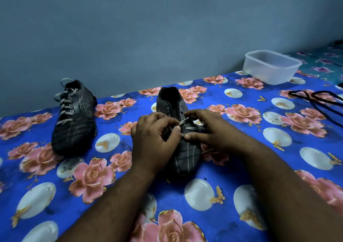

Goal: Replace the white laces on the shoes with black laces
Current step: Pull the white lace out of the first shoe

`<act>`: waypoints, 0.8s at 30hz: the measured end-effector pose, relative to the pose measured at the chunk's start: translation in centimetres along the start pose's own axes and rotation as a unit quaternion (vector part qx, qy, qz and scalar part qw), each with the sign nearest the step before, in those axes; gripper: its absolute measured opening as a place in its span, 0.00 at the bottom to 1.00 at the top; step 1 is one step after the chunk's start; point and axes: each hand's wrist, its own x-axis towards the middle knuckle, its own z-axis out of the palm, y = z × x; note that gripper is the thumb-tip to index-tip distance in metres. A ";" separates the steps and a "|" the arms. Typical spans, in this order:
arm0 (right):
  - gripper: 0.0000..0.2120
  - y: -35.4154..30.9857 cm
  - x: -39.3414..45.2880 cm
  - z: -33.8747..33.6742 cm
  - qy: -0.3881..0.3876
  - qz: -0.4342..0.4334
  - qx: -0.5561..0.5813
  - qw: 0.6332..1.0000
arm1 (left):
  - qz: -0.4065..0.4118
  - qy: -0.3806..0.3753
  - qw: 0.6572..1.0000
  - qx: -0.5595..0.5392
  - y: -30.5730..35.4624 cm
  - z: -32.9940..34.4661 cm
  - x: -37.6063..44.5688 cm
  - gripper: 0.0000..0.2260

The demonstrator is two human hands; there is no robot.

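Fingers of left hand [155, 135] and right hand [206, 130] curled, pinching white lace [187, 128] on near shoe [182, 148]

Bare forearms and hands [156, 135], no sleeves.

Dark striped shoes on a bright floral sheet

The blue bed sheet [241, 167] carries pink roses, white discs and gold butterflies; both black shoes, the laced one [74, 119] at centre left and the other [182, 154] at centre, have thin pale stripes and grey-white laces [64, 100]; black laces [315, 100] at right; a translucent white plastic box [271, 67] upper right; a blue-grey wall [148, 28].
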 end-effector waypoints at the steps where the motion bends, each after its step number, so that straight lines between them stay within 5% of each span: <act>1: 0.33 0.0 0.0 0.0 0.000 0.000 -0.002 1.000 | -0.008 -0.005 1.000 0.005 0.2 0.0 -0.1 0.11; 12: 0.32 -0.4 -0.2 -0.1 0.004 0.006 0.012 1.000 | -0.034 -0.010 0.998 -0.050 0.2 0.0 0.0 0.06; 16: 0.33 -0.4 -0.2 -0.2 0.003 0.008 0.020 1.000 | -0.093 -0.007 0.978 -0.185 -0.7 0.4 0.3 0.07; 20: 0.33 -0.4 -0.3 -0.2 0.003 0.009 0.027 1.000 | -0.158 0.071 0.944 -0.282 -1.6 0.6 0.9 0.12; 24: 0.33 -0.4 -0.3 -0.2 0.000 0.011 0.032 0.999 | -0.213 0.165 0.934 -0.234 -3.2 0.2 1.5 0.09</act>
